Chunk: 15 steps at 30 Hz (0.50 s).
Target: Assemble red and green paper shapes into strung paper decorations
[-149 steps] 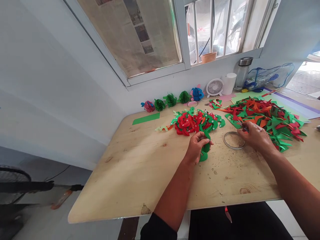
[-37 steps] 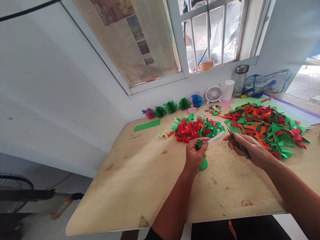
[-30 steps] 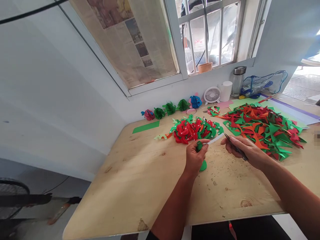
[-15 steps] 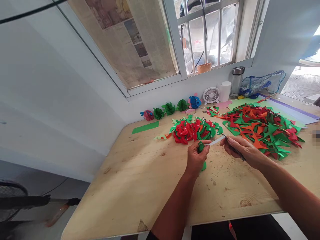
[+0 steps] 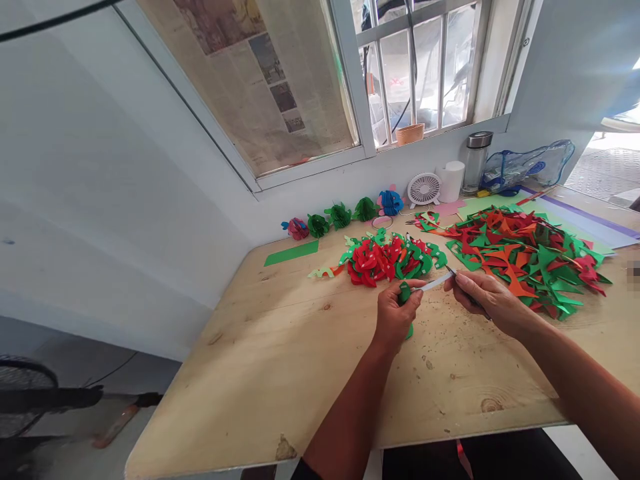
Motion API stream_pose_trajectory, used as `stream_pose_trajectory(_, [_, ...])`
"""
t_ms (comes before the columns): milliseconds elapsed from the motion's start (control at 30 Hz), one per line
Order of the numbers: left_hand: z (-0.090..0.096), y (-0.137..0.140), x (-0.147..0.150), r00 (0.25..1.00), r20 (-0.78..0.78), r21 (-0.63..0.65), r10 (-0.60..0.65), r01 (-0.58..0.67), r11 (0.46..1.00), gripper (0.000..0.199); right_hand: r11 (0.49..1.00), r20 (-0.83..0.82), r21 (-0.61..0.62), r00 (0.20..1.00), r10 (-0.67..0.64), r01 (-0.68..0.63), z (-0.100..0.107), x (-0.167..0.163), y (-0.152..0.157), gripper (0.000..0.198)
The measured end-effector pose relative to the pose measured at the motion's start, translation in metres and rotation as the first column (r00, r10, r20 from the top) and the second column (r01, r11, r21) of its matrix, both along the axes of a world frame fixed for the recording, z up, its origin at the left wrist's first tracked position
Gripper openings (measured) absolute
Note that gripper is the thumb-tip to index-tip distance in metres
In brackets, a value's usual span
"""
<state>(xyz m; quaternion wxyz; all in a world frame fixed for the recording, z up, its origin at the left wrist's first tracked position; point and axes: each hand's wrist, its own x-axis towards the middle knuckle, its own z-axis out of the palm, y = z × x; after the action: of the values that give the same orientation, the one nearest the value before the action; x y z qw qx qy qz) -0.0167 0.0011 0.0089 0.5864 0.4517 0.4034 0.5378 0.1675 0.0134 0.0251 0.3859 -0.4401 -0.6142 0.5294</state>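
My left hand (image 5: 395, 312) is closed on a green paper piece (image 5: 405, 292), with another green part (image 5: 409, 331) showing below the fingers. A narrow white strip (image 5: 436, 282) stretches from its fingertips towards my right hand (image 5: 480, 293). That hand is closed round a slim dark pointed tool (image 5: 451, 271) that looks like tweezers; its tip is by the strip's right end, and the fingers hide much of it. Just beyond my left hand lies a heap of red and green paper shapes (image 5: 373, 260), several bearing small white squares.
A big pile of red, orange and green paper scraps (image 5: 520, 257) lies at the right of the wooden table (image 5: 260, 360). Along the wall stand folded paper figures (image 5: 339, 215), a small white fan (image 5: 424, 190), a white cylinder (image 5: 451, 181) and a glass bottle (image 5: 475, 163).
The view has shifted slightly. Both hands keep nearly the same pose, with the white strip still between them.
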Motion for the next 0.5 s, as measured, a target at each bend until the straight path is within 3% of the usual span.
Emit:
stream_pose_trajectory(300, [0.0009, -0.0016, 0.0014, 1.0, -0.012, -0.025, 0.005, -0.006, 1.0, 0.038, 1.0, 0.009, -0.009, 1.0, -0.029, 0.029, -0.004, -0.0007, 0.0008, 0.044])
stream_pose_trajectory(500, [0.0012, 0.0011, -0.0001, 0.997, 0.06, -0.046, 0.04, -0.037, 0.998, 0.037, 1.0, 0.0, -0.002, 1.0, 0.008, -0.008, -0.0049, 0.001, 0.0011, 0.039])
